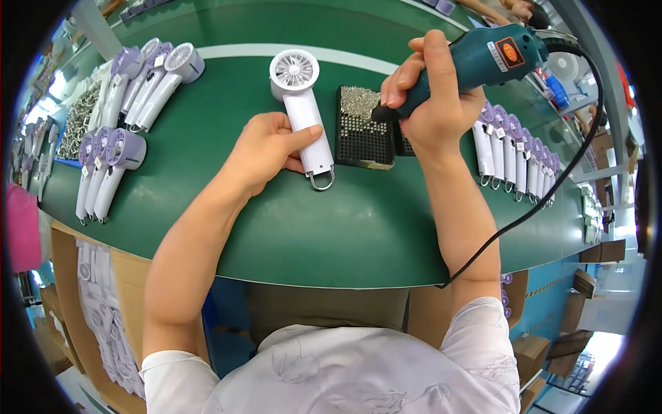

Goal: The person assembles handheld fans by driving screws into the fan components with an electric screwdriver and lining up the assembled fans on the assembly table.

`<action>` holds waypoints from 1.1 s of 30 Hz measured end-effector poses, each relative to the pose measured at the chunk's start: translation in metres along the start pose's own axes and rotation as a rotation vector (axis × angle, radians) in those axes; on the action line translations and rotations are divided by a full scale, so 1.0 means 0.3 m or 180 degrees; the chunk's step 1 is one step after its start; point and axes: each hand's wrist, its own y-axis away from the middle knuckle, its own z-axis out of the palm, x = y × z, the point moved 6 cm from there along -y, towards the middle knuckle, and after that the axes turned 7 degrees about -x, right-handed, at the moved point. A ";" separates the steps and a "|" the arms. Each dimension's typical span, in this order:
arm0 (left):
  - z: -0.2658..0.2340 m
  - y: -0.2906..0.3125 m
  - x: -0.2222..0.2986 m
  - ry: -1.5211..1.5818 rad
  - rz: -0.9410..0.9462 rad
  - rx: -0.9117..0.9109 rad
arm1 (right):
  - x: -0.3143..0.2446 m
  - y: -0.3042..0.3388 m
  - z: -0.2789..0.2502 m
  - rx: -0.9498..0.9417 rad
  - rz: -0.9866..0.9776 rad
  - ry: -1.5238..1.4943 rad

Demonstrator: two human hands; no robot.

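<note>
A white handheld fan with a round grilled head lies on the green table, its metal loop toward me. My left hand grips its handle, thumb across the front. Raised at the right, my right hand is wrapped round a teal electric screwdriver with a black cord. The tool's dark nose points left over a black screw tray. Small silver screws are heaped at the tray's far end, and many holes nearer me look unfilled. The driver's tip is hard to make out.
Several purple-and-white fans lie in groups at the left, beside a blue tray of metal loops. A row of similar fans stretches along the right. The black cord arcs down past my right forearm. A cardboard box with white parts stands below left.
</note>
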 end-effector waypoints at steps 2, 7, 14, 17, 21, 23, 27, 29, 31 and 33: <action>0.005 0.001 0.001 -0.0047 -0.0026 -0.0011 | 0.030 0.007 -0.002 0.0035 0.0079 -0.0339; -0.001 -0.002 -0.008 -0.0217 -0.0067 -0.0084 | 0.072 0.018 0.013 0.0018 0.0236 -0.0310; 0.015 0.012 0.006 -0.0279 -0.0004 -0.0070 | 0.055 0.035 0.043 0.0422 0.0564 -0.0102; 0.015 0.014 0.005 -0.0301 -0.0005 -0.0071 | 0.062 0.036 0.042 0.0433 0.0601 -0.0140; 0.018 0.010 0.004 -0.0277 0.0008 -0.0092 | 0.066 0.038 0.044 0.0433 0.0605 -0.0161; 0.014 0.008 -0.002 -0.0272 0.0020 -0.0075 | 0.067 0.039 0.046 0.0423 0.0597 -0.0186; 0.008 0.005 -0.007 -0.0307 0.0027 -0.0056 | 0.076 0.042 0.045 0.0396 0.0617 -0.0097; 0.007 0.003 -0.009 -0.0292 0.0040 -0.0057 | 0.079 0.044 0.047 0.0379 0.0627 -0.0072; 0.006 0.002 -0.010 -0.0277 0.0056 -0.0057 | 0.073 0.044 0.053 0.0322 0.0584 0.0009; 0.007 0.001 -0.009 -0.0319 0.0051 -0.0075 | 0.075 0.040 0.058 0.0114 0.0501 0.0140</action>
